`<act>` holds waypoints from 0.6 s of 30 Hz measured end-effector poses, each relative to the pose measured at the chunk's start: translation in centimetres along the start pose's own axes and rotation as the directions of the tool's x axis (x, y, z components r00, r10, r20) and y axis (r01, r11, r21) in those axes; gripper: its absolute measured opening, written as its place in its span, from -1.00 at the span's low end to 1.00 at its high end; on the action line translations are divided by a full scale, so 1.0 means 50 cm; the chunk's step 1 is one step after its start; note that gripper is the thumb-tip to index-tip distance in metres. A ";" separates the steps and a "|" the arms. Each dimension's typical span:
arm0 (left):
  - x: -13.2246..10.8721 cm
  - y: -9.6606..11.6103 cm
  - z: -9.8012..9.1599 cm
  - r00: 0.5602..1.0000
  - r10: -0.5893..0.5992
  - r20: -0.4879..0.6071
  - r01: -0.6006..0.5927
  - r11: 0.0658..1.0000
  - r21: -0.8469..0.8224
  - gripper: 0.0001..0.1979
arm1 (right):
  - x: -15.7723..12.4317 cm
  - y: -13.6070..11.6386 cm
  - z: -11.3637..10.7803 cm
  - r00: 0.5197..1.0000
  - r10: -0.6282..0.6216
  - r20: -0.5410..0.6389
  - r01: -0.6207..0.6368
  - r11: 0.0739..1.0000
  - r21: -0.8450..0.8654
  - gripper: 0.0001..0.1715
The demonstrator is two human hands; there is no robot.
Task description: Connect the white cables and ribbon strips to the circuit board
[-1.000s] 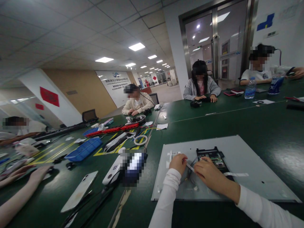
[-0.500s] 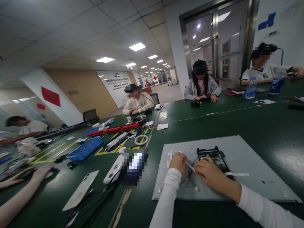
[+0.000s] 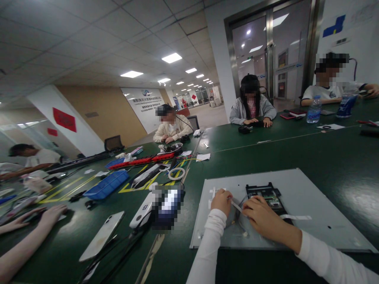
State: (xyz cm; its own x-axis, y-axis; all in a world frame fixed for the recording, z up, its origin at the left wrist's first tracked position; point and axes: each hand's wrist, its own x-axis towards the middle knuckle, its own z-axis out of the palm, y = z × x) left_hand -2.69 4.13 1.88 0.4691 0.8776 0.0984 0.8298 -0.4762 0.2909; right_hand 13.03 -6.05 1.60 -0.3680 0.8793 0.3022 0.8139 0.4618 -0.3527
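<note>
A flat grey metal panel (image 3: 319,205) lies on the green table in front of me. Over its left part, my left hand (image 3: 221,202) pinches one end of a strip of white tape (image 3: 236,206). The other end is between the closed fingers of my right hand (image 3: 262,215). Below the strip, thin grey cables (image 3: 240,227) run across the panel. Just beyond my right hand sits a black bracket (image 3: 251,190) with a green circuit board (image 3: 274,202), partly hidden by that hand. Another piece of white tape (image 3: 300,217) is stuck to the panel right of the bracket.
Left of the panel lie a white power bank (image 3: 142,211) with cables, a white phone (image 3: 102,236) and a blue tray (image 3: 106,185). A co-worker's hands (image 3: 50,216) rest at far left. Other people sit across the table, near a water bottle (image 3: 314,110).
The view has shifted very slightly. Both hands stay in nearly the same place, with the strip of white tape between them.
</note>
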 end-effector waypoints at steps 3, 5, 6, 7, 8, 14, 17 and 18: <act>0.000 0.002 -0.002 1.000 -0.012 -0.007 0.012 1.000 0.010 -0.82 | 0.000 0.002 0.004 1.000 -0.002 -0.006 0.002 1.000 -0.006 -0.64; 0.001 0.003 -0.001 1.000 -0.017 -0.010 0.017 1.000 0.020 -0.82 | 0.000 0.004 0.007 1.000 -0.004 -0.011 0.004 1.000 -0.004 -0.65; 0.001 0.003 -0.001 1.000 -0.018 -0.009 0.019 0.999 0.027 -0.81 | 0.000 0.005 0.008 1.000 -0.004 -0.011 0.004 1.000 -0.002 -0.67; 0.001 0.002 -0.002 1.000 -0.023 -0.008 0.023 0.999 0.035 -0.81 | 0.001 0.006 0.008 1.000 -0.003 -0.010 0.003 1.000 0.000 -0.69; 0.001 0.001 -0.003 1.000 -0.030 -0.008 0.030 0.999 0.045 -0.80 | 0.001 0.007 0.008 1.000 -0.003 -0.009 0.003 1.000 0.000 -0.71; -0.001 -0.004 -0.035 0.992 -0.102 -0.077 0.112 0.985 0.134 -0.76 | 0.000 0.002 -0.006 0.995 0.003 -0.099 0.002 0.999 0.047 -0.76; -0.005 -0.002 -0.057 0.962 -0.244 -0.123 0.265 0.945 0.194 -0.78 | 0.000 -0.002 -0.012 0.990 0.008 -0.140 0.002 0.998 0.065 -0.78; -0.007 -0.002 -0.063 0.945 -0.294 -0.141 0.319 0.924 0.213 -0.79 | 0.000 -0.003 -0.014 0.990 0.006 -0.142 0.004 0.998 0.066 -0.77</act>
State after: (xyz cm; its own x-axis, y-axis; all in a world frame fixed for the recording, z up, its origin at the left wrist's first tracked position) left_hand -3.88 4.05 4.80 0.1569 0.9774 0.1416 0.9803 -0.1715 0.0975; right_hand 13.22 -6.22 2.24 -0.2956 0.8566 0.4230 0.7811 0.4716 -0.4092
